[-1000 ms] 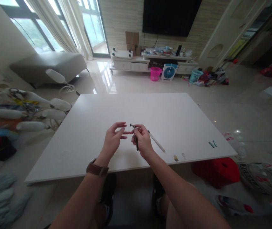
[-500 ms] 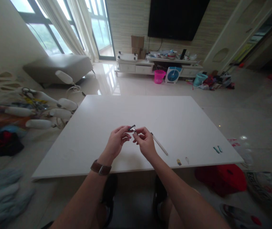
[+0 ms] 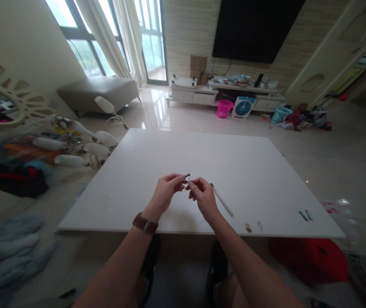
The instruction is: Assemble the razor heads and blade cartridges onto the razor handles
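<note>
Above the middle of the white table, both hands are close together at a small dark bar with a silvery metal part. My left hand pinches its dark end between thumb and fingers. The fingertips of my right hand are closed at the silvery part, much of it hidden behind them. The piece is too small to tell its exact kind. Just right of my right hand, a slim pale stick with a dark end lies on the table.
On the white table, a small yellow-and-dark piece and a clear piece lie by the near edge. Two dark green strips rest at the right. A lamp with white shades stands beyond the left edge; a red stool sits below right.
The view has shifted, so the room and table appear farther right. Both hands still hold the small piece, which has turned and is now more covered by the fingers.
</note>
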A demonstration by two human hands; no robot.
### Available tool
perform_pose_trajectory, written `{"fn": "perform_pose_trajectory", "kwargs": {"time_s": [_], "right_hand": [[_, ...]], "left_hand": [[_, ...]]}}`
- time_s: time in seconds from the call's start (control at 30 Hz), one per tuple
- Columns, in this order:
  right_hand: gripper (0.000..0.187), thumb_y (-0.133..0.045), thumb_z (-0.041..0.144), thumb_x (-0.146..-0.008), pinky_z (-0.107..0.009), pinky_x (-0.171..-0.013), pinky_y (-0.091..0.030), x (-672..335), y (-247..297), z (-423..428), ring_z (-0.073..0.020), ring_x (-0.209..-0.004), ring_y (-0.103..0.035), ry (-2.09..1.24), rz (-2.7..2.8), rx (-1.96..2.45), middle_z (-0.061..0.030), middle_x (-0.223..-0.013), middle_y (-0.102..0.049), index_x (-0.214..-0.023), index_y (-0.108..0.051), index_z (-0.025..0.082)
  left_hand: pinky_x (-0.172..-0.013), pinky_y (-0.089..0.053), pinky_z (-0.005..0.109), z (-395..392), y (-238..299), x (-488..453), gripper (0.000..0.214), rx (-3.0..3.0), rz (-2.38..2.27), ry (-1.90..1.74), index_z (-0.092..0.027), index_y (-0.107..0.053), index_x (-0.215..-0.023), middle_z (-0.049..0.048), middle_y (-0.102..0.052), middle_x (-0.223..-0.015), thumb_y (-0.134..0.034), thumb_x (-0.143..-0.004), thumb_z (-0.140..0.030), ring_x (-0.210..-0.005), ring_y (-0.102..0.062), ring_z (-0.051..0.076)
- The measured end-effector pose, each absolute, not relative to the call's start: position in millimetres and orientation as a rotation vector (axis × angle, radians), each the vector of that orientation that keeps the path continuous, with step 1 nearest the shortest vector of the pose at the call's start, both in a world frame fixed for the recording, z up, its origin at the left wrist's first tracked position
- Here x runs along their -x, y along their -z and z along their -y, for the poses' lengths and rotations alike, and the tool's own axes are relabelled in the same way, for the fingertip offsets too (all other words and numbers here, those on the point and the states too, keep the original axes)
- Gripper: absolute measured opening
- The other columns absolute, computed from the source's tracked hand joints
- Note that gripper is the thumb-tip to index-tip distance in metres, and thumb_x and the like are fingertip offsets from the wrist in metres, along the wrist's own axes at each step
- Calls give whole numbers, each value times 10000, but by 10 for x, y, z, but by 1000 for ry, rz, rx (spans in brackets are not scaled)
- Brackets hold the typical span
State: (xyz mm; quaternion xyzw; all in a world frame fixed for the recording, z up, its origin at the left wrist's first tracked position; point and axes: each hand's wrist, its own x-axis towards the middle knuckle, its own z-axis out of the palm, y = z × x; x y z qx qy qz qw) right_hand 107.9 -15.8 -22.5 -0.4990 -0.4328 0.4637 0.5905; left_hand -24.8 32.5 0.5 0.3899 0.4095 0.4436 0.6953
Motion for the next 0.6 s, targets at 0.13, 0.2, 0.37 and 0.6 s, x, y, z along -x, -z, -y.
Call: {"fn": "perform_pose_trajectory", "kwargs": {"time_s": [0.13,0.2,0.37,0.6], "right_hand": [[210,-683,370,-833,-231,-499,-379,-1080,233,155,-109,-536,-526,-1081,1002,1158,-18,-721,-655,-804,-616,173],[213,-688,371,-826,-231,-499,-376,-1078,231,155,-107,-532,-516,-1084,996,1159,-15,-708,-648,-797,-610,174],[238,-693,381,-825,-226,-482,-357,-1065,236,144,-98,-510,-483,-1092,983,1155,-5,-678,-630,-773,-582,177],[286,-712,412,-829,-219,-467,-328,-1038,252,187,-87,-496,-462,-1074,1024,1106,7,-668,-618,-752,-559,182]], "left_hand": [[-602,-455,231,-329,12,251,227,-885,-927,-1002,-114,-739,-762,32,-664,-691,-812,-661,-305,-603,-570,93],[-609,-459,238,-332,20,250,236,-884,-923,-1005,-114,-742,-772,35,-670,-696,-814,-665,-312,-603,-577,97],[-613,-461,240,-325,16,244,234,-867,-907,-1003,-113,-740,-777,32,-673,-687,-818,-669,-305,-592,-583,98],[-592,-445,226,-283,7,259,217,-840,-887,-1070,-105,-733,-755,23,-662,-671,-808,-667,-289,-572,-561,83]]}}
